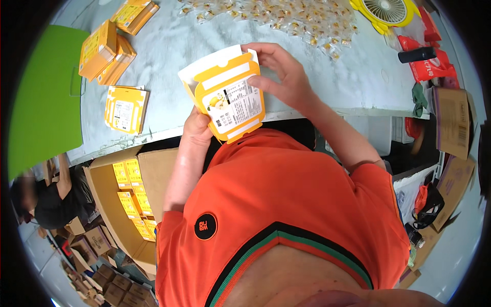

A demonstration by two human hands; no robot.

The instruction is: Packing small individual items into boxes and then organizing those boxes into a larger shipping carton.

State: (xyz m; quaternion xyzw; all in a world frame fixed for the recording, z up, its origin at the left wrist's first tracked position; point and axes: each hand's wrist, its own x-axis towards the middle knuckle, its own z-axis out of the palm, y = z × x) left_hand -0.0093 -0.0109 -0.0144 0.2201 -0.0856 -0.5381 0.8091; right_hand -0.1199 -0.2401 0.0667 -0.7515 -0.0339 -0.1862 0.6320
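A yellow and white cardboard box [232, 102], partly folded with its white flaps raised at the far end, is held tilted just above the table's front edge. My left hand [198, 125] grips its lower left corner, thumb on the printed face and the other fingers hidden behind. Around the upper right edge curls my right hand [281, 74], its thumb lying on the printed face and its fingers at the far flap. Left of it, a short stack of flat yellow and white cartons [125, 110] rests near the table edge.
More yellow carton bundles [99, 48] lie at the far left beside a green board [46, 97]. Many small clear packets [286, 18] and a yellow fan [386, 10] are at the back. Below left, a large cardboard box [148, 179] holds filled yellow boxes. Another person [51, 199] sits at left.
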